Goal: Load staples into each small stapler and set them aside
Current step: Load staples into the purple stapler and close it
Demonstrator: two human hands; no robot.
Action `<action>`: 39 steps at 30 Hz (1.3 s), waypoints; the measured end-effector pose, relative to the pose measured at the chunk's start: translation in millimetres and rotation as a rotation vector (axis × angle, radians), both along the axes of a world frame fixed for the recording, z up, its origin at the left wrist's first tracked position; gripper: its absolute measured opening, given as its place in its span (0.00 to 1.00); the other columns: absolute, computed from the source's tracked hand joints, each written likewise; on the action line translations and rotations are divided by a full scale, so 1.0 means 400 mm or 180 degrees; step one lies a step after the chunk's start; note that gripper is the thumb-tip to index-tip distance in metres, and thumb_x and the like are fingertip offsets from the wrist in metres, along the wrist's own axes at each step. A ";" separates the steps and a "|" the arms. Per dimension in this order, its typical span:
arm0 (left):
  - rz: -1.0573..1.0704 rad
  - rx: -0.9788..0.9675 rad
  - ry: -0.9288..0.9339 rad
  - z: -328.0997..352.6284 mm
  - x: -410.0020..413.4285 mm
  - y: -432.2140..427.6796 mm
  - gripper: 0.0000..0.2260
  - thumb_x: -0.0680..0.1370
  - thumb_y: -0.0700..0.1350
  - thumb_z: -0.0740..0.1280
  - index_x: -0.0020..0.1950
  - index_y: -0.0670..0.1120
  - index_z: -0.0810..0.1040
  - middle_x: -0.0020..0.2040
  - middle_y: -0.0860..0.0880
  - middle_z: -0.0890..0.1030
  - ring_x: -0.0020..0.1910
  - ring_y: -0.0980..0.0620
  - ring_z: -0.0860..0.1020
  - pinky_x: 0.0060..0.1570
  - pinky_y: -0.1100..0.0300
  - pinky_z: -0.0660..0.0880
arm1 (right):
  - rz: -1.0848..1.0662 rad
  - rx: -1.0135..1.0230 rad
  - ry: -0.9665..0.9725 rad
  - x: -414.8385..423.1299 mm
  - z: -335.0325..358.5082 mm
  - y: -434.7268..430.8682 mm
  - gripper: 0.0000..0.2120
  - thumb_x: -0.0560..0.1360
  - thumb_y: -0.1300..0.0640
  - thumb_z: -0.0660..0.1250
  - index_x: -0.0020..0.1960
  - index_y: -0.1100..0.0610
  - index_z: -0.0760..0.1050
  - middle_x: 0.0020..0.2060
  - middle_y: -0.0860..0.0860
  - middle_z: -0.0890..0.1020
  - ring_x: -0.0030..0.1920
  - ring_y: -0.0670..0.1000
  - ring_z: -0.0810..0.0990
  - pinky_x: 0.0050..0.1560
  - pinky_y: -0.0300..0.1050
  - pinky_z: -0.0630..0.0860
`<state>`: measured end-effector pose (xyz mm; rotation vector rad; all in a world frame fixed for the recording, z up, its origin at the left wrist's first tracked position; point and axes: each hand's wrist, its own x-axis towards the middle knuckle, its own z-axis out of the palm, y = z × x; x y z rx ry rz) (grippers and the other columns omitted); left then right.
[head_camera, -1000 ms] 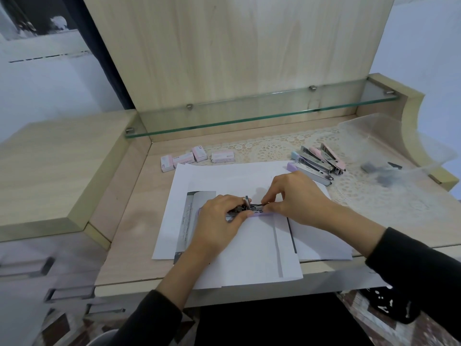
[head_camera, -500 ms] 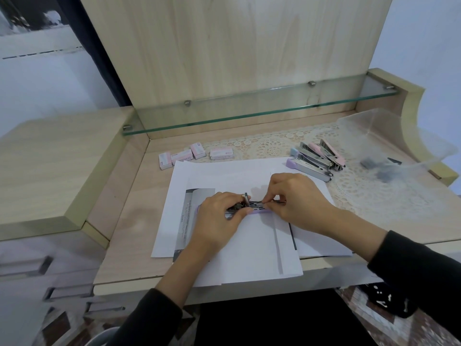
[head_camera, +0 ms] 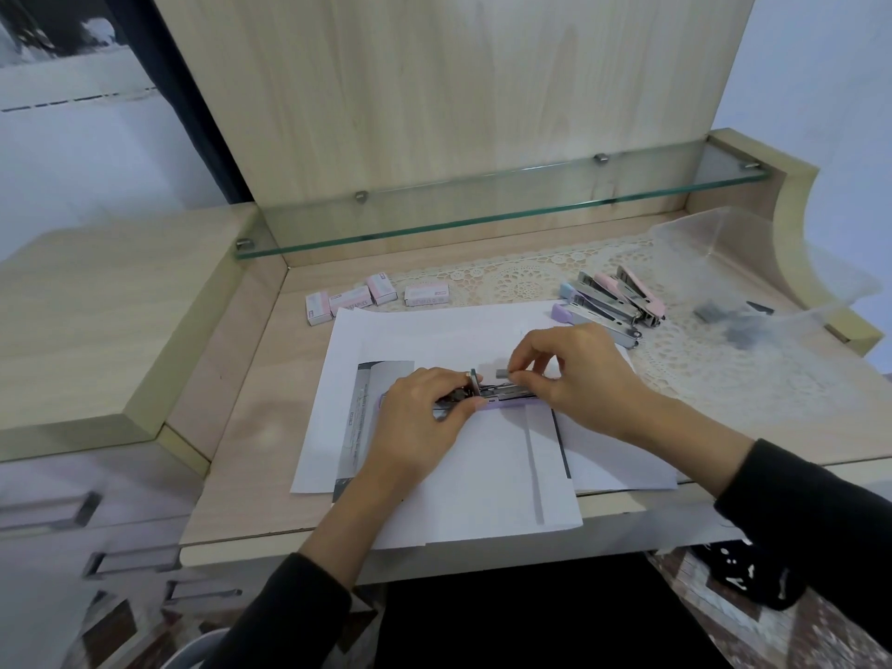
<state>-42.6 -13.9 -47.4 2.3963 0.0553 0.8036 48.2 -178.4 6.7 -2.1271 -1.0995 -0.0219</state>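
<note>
On the white paper sheets (head_camera: 482, 480) at the middle of the light wooden desk (head_camera: 251, 427), the small lilac plastic stapler with a silver metal magazine (head_camera: 507, 393) is lying opened out flat, its length running left to right. Its metal channel is facing up and its lilac base is showing along the near edge.

- My left hand (head_camera: 425, 417): curling round the rear end of the stapler and pressing it down on the paper; the fingers are hiding that end.
- My right hand (head_camera: 579, 374): pinching a short grey strip of staples (head_camera: 502, 372) between thumb and forefinger, holding it just above the open channel. I cannot tell whether it is touching the metal.
- Cluster of small closed staplers in lilac, blue and pink (head_camera: 608, 301): lying side by side at the right rear, partly on a cream lace doily (head_camera: 531, 277), well apart from my hands.
- Four small pink-and-white staple boxes (head_camera: 357, 296): sitting in a loose row at the left rear, beside the paper's far edge.
- Clear plastic tub (head_camera: 700, 224): standing at the far right, with dark grey pieces inside too blurred to identify.
- Glass shelf (head_camera: 482, 219): running across the back panel above the desk.
</note>
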 end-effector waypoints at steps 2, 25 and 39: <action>-0.0003 0.0045 -0.0072 -0.002 -0.002 0.000 0.15 0.69 0.54 0.69 0.44 0.43 0.83 0.40 0.49 0.83 0.39 0.56 0.75 0.39 0.55 0.76 | -0.0006 -0.0064 0.0056 -0.001 -0.003 0.001 0.03 0.69 0.62 0.71 0.39 0.54 0.80 0.34 0.43 0.79 0.32 0.42 0.74 0.56 0.44 0.67; 0.0013 0.0700 -0.0417 0.001 -0.012 -0.009 0.13 0.70 0.51 0.67 0.43 0.43 0.83 0.39 0.49 0.83 0.41 0.56 0.74 0.41 0.61 0.69 | 0.0094 0.0422 -0.0141 -0.004 -0.061 -0.002 0.07 0.65 0.65 0.74 0.41 0.57 0.84 0.36 0.51 0.82 0.38 0.54 0.72 0.39 0.35 0.65; 0.0015 0.0671 -0.0332 0.001 -0.015 -0.008 0.14 0.71 0.52 0.66 0.44 0.43 0.83 0.40 0.49 0.84 0.41 0.56 0.75 0.41 0.59 0.71 | 0.0125 0.0615 -0.0044 0.008 -0.074 -0.008 0.10 0.62 0.61 0.77 0.42 0.54 0.84 0.37 0.49 0.80 0.38 0.52 0.77 0.39 0.46 0.72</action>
